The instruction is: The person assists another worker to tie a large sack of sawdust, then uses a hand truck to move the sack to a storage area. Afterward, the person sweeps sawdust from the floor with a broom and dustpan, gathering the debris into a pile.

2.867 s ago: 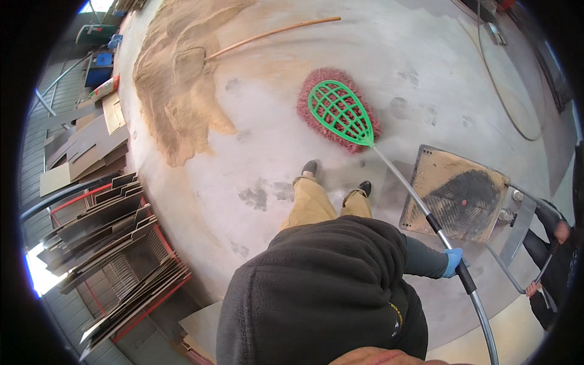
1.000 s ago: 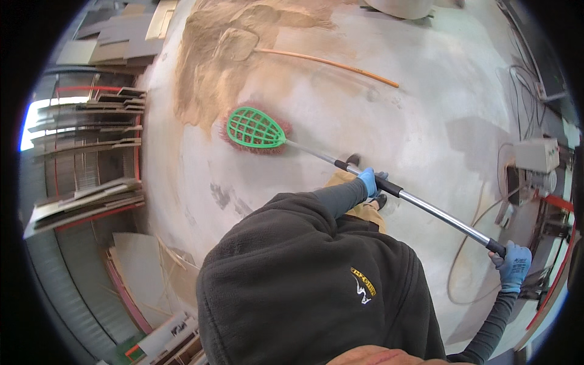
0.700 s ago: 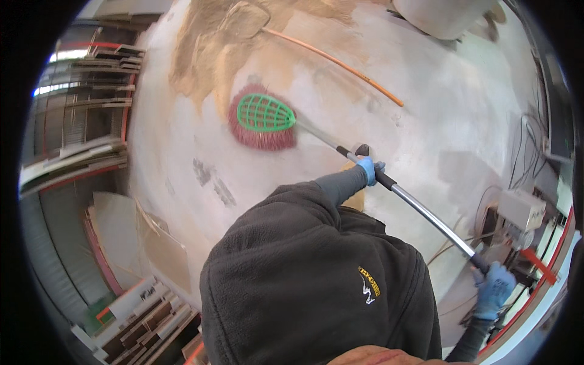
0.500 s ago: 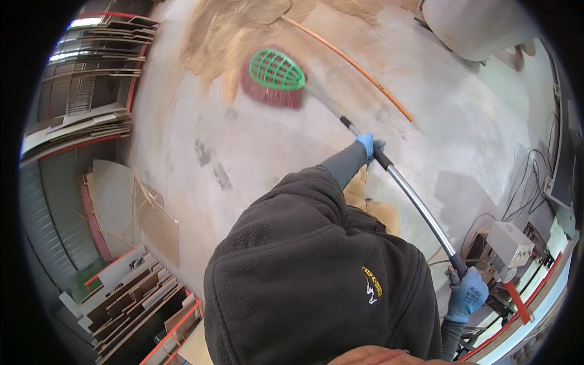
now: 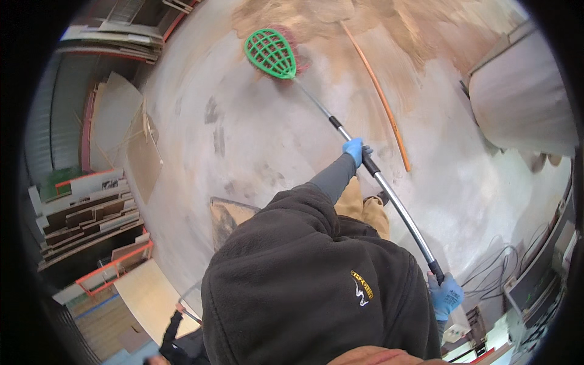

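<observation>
Both my hands wear blue gloves and hold one long-handled broom. Its green grid-backed head with dark red bristles is over the floor beside a spread of sawdust. My left hand is closed round the dark grip partway along the metal handle. Lower down, my right hand wraps the dark end of the handle near my right side. An orange wooden tool handle lies on the floor right of the broom; I cannot make out the tool's far end clearly.
A large pale rounded container stands at the right. Cables lie on the floor at the lower right. Stacked boards and racks line the left. A flat board lies near my left side. Another person's sleeve shows at the lower left.
The view has turned, showing more of the right side and the other person. Against the floor, the broom head has moved farther away and left, and its bristles now show toward the right.
</observation>
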